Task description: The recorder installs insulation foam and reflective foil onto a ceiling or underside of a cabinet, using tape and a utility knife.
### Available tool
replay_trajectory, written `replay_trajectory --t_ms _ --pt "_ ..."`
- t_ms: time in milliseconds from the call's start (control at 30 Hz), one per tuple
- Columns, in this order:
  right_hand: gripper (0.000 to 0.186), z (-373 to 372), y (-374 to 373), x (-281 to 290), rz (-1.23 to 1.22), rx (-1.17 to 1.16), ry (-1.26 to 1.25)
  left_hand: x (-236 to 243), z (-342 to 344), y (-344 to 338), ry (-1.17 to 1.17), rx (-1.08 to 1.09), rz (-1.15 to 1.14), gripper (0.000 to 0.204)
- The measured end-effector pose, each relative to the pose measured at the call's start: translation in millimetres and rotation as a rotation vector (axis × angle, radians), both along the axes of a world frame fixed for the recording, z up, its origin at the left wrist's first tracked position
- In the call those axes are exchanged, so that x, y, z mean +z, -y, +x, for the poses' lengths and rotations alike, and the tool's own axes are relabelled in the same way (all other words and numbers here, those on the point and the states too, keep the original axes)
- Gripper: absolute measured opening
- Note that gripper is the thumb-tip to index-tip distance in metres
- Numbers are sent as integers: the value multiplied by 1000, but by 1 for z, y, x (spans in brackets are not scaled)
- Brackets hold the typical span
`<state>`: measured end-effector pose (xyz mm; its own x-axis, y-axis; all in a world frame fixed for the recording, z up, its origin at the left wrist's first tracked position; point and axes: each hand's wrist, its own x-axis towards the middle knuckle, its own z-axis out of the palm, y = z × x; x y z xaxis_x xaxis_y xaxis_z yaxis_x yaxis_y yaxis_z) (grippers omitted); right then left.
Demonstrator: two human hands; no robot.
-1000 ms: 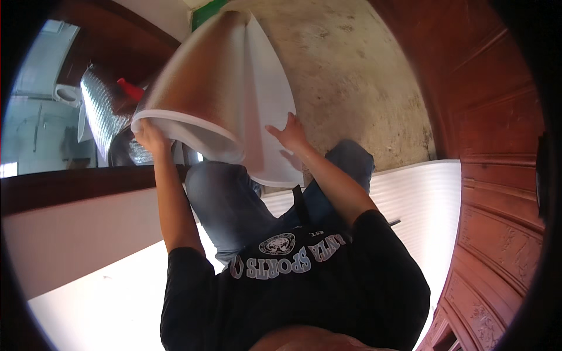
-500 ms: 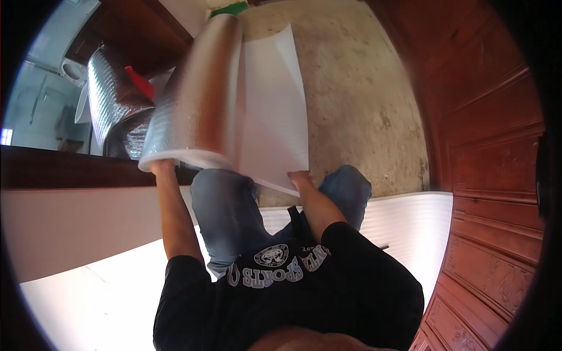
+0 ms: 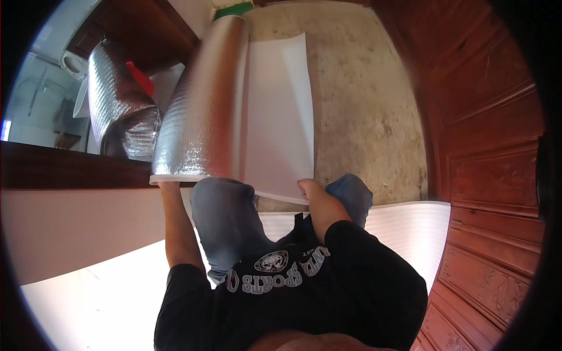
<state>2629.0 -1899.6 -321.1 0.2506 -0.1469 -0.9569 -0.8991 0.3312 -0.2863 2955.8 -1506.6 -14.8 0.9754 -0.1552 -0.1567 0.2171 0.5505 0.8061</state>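
Note:
A large roll of silver foil-faced foam [image 3: 202,111] lies lengthwise ahead of me, slightly left of centre. From its right side a loose white flap [image 3: 278,111] of the same sheet spreads over the floor. My left hand [image 3: 169,184] is at the roll's near end, its fingers tucked beneath the white edge and hidden; it seems to grip there. At the flap's near right corner, my right hand [image 3: 307,187] is closed, pinching the edge. My knees are bent on either side of the flap's near edge.
A second folded silver foam sheet [image 3: 114,99] stands at the left beside a red object [image 3: 139,79]. A dark wooden sill [image 3: 76,168] runs along the left. Bare, stained concrete floor [image 3: 369,105] extends to a carved reddish wooden door [image 3: 486,234]. White ribbed foam [image 3: 410,228] lies behind my knees.
The roll's near end has come down and toward me along with my left hand, and its white end face shows less. My right hand and the flap's corner have shifted slightly nearer and right.

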Motion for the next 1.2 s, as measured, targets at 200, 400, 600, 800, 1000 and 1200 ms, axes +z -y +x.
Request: replay_trajectory --t_ms 200,400,600,800,1000,1200 --pt "16 -2 2 35 -12 -37 -119 32 -28 43 -68 29 64 51" --pt "22 -15 25 -53 -346 560 -17 11 -15 49 -12 -113 -44 60" --pt "20 -15 17 -39 -365 431 -5 -18 8 1 76 -181 -61 60" --pt "20 -32 47 -89 -499 157 -151 -16 4 50 75 -251 -100 64" --pt "24 -18 33 -66 -541 477 -33 -12 -12 36 0 -144 34 55" --pt "35 10 -2 52 -693 -104 -239 -26 -12 -4 89 90 526 52"
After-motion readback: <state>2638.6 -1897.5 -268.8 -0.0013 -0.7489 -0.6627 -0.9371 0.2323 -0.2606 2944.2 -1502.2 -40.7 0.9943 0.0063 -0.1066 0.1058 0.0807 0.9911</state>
